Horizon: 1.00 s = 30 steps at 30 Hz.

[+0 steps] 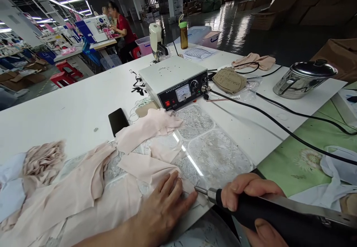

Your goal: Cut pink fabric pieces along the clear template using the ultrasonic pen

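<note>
At a white worktable (69, 106) on a garment floor: left hand (164, 206) spread flat, palm down, fingers wide, pinning a piece of pink fabric (145, 169) to a glass plate (220, 158) laid over lace, gripping nothing. Right hand (251, 202) wrapped tight round the black handle of a cutting wand (267, 217), its metal tip touching the fabric's near edge, just beside the left fingertips (189, 199). Behind the fabric, a grey control box (175, 81) with a black cable (279, 126) trailing right. Well apart to the right, a lidded steel pot (304, 78), contents hidden. At the far edge, an amber bottle (183, 35) with green cap and a clear plastic bin (199, 33), contents too distant to tell.
</note>
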{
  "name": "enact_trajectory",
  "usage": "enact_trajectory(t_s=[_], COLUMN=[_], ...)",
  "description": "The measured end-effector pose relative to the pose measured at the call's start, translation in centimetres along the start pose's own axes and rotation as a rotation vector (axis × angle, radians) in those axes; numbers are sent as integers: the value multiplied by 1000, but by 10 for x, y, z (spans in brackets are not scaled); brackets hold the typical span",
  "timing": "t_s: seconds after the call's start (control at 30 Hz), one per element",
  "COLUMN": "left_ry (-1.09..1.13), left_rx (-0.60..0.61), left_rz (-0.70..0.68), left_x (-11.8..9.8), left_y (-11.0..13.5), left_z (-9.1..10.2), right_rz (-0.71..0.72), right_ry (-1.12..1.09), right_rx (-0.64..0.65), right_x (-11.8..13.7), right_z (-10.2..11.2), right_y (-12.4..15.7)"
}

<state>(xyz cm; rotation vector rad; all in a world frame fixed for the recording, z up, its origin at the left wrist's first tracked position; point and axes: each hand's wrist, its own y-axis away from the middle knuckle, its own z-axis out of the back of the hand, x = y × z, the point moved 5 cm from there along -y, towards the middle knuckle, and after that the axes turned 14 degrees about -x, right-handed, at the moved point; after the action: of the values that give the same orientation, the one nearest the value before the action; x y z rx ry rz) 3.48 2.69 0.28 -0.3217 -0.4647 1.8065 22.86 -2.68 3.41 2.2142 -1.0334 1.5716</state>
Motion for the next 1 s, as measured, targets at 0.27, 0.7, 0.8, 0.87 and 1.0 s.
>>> enact_trajectory(t_s=[0.27, 0.7, 0.8, 0.87, 1.0], left_ry=[-15, -2, -7, -4, 6], left_rx=[34, 28, 29, 24, 4], left_rz=[-21, -2, 2, 10, 33], left_x=[-1, -2, -3, -3, -3], left_y=[-7, -5, -5, -4, -2], left_z=[5, 5, 6, 5, 4], right_rz=[-37, -4, -11, 2, 8], right_ry=[-18, 25, 14, 4, -9], right_rx=[142, 153, 115, 96, 91], right_x=[-1, 0, 3, 3, -3], right_z=[-11, -16, -22, -25, -27], right_y=[1, 1, -2, -3, -4])
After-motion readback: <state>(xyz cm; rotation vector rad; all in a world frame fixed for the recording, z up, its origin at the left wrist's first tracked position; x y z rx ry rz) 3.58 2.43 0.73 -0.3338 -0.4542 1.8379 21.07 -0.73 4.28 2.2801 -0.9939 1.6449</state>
